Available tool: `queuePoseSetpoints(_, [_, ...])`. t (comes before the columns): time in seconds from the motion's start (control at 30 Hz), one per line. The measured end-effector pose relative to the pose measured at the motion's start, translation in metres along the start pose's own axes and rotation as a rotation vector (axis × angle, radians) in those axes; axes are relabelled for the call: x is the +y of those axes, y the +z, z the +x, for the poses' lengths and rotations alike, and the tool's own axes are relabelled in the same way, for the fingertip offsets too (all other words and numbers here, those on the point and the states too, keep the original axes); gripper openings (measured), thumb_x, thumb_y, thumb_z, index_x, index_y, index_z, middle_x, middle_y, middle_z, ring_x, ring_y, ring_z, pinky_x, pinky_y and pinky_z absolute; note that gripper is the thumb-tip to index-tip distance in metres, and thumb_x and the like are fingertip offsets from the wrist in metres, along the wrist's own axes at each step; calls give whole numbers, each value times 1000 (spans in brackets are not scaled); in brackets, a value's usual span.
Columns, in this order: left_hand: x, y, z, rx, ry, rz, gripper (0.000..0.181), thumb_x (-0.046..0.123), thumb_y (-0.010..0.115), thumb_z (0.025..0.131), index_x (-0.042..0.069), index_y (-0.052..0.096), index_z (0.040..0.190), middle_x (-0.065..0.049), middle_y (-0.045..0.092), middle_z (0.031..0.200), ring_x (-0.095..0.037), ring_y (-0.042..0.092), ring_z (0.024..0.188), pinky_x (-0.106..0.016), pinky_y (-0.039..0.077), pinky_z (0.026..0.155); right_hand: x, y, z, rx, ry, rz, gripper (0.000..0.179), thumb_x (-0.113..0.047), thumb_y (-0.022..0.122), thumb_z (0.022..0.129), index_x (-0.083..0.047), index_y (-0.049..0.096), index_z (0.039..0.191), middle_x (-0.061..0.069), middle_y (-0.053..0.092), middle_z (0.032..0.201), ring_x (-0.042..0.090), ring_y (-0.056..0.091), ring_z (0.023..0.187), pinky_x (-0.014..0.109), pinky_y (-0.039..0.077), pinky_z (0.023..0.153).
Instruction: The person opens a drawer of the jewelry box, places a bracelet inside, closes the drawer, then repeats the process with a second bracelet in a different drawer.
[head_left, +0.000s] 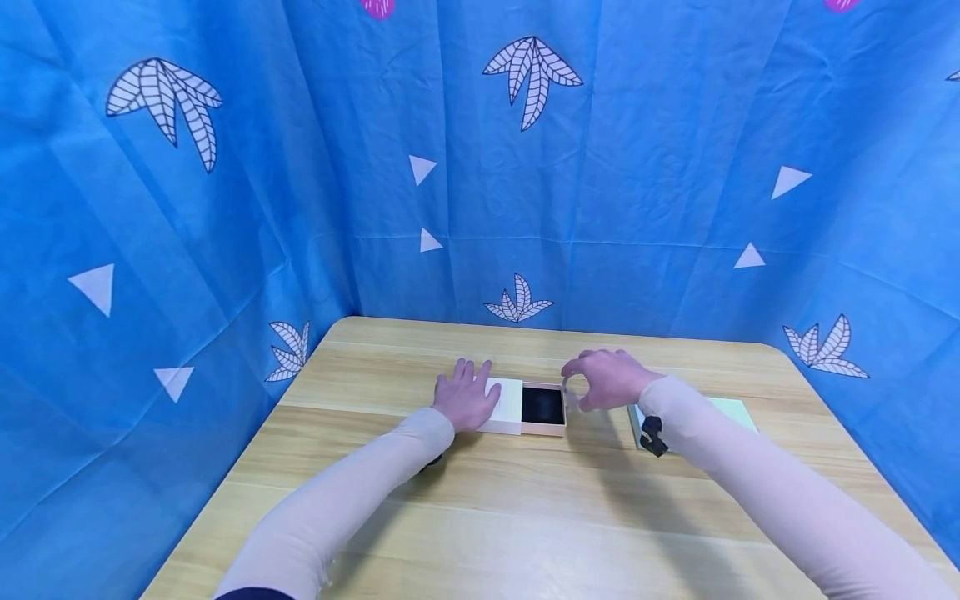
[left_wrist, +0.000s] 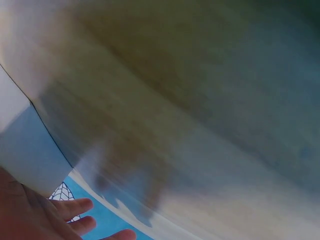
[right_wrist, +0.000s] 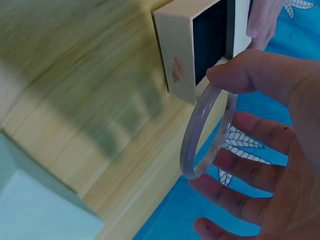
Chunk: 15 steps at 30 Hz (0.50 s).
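A pale translucent bangle (right_wrist: 190,131) is pinched between the thumb and fingers of my right hand (head_left: 611,379), just off the right end of a small drawer box. The box's pinkish drawer (head_left: 543,431) is pulled partly out to the right, showing a black lining (head_left: 543,403). In the right wrist view, a small pink tab (right_wrist: 176,71) sits on the drawer's end. My left hand (head_left: 462,398) rests with fingers extended over the left part of the white sleeve (head_left: 512,407). Part of that sleeve is hidden under the hand.
A pale green box (head_left: 733,410) lies on the wooden table (head_left: 525,517) to the right, partly covered by my right forearm. Blue patterned curtains (head_left: 645,192) hang behind and on both sides of the table.
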<state>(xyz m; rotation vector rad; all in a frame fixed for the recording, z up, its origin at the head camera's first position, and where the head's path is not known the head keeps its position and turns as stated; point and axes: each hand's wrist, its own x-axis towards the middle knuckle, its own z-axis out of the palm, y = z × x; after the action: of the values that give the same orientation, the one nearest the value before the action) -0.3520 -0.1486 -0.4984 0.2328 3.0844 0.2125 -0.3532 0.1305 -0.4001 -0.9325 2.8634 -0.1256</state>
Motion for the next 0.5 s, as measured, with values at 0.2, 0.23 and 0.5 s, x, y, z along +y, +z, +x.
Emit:
queuePoseSetpoints(0.2, [1, 0, -1, 21, 6, -5, 70, 61, 19, 102, 25, 22, 162, -13, 29, 163, -32, 18, 153, -64, 27, 113, -5, 4, 3, 7, -38, -17, 54, -24, 83, 72, -25, 70, 124, 5, 68, 122, 30, 65, 110, 63, 48, 93])
queuePoseSetpoints(0.23, [1, 0, -2, 24, 7, -7, 70, 61, 19, 102, 25, 22, 162, -13, 30, 162, -32, 19, 153, -64, 27, 113, -6, 4, 3, 6, -42, -17, 54, -24, 83, 72, -25, 70, 124, 5, 68, 122, 30, 65, 110, 63, 47, 93])
queuePoseSetpoints(0.5, [1, -1, -1, 7, 5, -8, 71, 63, 16, 101, 26, 20, 162, -13, 28, 164, -32, 17, 154, -64, 27, 114, -16, 10, 4, 3, -53, -3, 54, -28, 83, 76, -25, 68, 128, 4, 68, 124, 32, 64, 114, 64, 45, 96])
